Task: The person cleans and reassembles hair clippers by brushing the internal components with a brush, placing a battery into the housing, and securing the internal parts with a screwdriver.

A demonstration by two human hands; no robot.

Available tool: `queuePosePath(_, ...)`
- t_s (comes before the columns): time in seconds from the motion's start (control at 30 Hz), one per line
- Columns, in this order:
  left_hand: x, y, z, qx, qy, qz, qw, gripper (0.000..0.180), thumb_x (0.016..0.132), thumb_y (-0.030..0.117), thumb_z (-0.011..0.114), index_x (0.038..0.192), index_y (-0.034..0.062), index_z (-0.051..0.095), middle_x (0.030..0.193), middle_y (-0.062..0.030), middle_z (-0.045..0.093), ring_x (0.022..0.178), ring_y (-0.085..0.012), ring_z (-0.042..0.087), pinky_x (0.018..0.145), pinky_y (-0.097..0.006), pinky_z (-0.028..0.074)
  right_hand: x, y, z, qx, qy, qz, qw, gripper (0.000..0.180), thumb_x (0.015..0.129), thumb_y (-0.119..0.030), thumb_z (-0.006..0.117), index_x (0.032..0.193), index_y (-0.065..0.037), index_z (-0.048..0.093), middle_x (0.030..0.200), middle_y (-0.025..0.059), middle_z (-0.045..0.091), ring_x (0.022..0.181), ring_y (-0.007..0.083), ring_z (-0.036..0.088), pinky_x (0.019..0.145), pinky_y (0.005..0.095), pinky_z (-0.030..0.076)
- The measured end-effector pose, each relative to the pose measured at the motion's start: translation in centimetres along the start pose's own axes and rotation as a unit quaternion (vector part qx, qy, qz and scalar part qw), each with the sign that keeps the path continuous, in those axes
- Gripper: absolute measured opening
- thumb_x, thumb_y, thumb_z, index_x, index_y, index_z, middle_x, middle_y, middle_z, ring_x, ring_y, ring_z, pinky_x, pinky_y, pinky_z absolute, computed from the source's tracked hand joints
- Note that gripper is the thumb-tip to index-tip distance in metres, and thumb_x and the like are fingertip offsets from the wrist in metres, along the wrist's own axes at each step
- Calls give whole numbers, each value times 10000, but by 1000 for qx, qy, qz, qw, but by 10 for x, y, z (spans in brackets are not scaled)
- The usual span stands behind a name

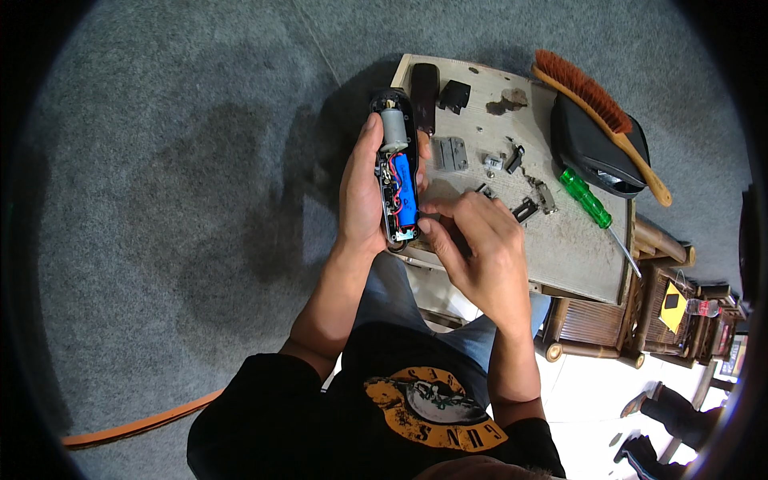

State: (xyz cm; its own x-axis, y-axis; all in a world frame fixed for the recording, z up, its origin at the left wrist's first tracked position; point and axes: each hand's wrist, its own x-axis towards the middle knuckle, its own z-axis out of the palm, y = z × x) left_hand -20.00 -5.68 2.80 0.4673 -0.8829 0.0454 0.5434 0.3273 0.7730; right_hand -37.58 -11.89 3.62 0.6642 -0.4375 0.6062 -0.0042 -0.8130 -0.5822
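Observation:
An opened hair clipper (386,172), long and black, lies upright along my left hand (362,192), which is wrapped round it from below. Its inside faces up: a grey cylindrical motor (394,128) sits at the far end, and a blue battery (406,192) lies below it beside red and dark wires. At the near right edge of the clipper, the curled fingers of my right hand (484,252) bring thumb and forefinger close together. What lies between these fingertips, if anything, is too small to tell.
Loose small parts, including a grey block (450,154) and a black piece (454,97), lie on the worn tabletop (580,252). A green screwdriver (586,198), a black case (588,148) and a brush (596,100) are at its right. Bamboo furniture (596,320) stands beyond; someone's feet (640,404) show lower right.

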Motion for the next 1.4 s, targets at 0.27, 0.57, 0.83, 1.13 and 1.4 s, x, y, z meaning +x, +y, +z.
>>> queuePosePath(0.27,0,-1,-1,9,10,-9,1000,519,1173,545,429,1067,87,647,856,-28,685,647,-73,613,592,-245,540,1,-1,0,1,-1,1,1000,218,888,-185,866,972,-46,720,830,76,653,768,279,655,708,415,468)
queuePosePath(0.57,0,0,2,15,36,-16,999,461,1160,538,472,1134,98,611,876,-32,677,652,-78,617,596,-250,550,2,-4,0,-28,1,3,1000,201,899,-187,856,958,-62,711,829,63,658,765,272,660,706,411,474)
queuePosePath(0.83,1,1,3,41,40,-3,998,491,1151,554,482,1118,84,618,842,-24,652,654,-90,616,592,-262,548,2,0,6,-47,17,-15,999,190,911,-190,840,949,-72,697,804,64,640,760,264,666,669,417,494)
queuePosePath(1.13,0,-1,3,32,51,14,998,480,1153,558,476,1139,95,601,878,-23,657,684,-92,623,594,-270,545,1,-5,-1,-10,0,-10,1000,224,893,-184,854,1012,-54,716,866,75,713,780,271,714,708,413,555)
queuePosePath(1.4,-2,-4,9,104,28,54,993,435,1168,516,486,1192,89,567,943,-44,665,755,-84,642,689,-251,561,3,-4,7,76,37,98,992,232,945,-197,838,1066,-25,739,814,120,730,670,292,713,633,402,553)
